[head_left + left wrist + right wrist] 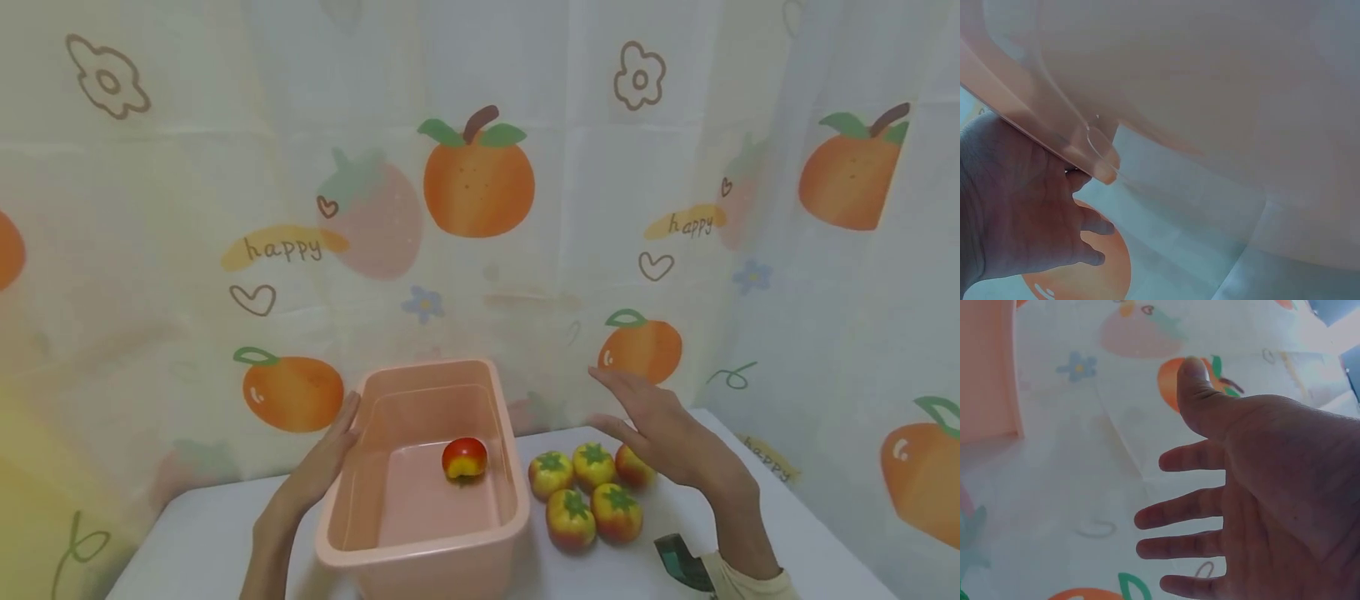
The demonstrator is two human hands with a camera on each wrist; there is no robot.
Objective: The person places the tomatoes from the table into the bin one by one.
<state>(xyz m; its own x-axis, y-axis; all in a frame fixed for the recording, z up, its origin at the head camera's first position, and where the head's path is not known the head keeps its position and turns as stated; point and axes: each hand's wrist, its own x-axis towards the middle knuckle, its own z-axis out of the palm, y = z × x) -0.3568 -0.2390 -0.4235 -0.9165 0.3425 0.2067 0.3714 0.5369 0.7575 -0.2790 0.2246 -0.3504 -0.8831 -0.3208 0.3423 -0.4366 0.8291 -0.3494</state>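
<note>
White table [202,533], fruit-printed cloth [558,250] behind

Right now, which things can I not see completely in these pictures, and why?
Head view: the rightmost loose fruit, partly covered by the right hand.
Head view: the lower front of the bin, cut off by the bottom edge.
Left wrist view: part of the left hand, hidden behind the bin.
</note>
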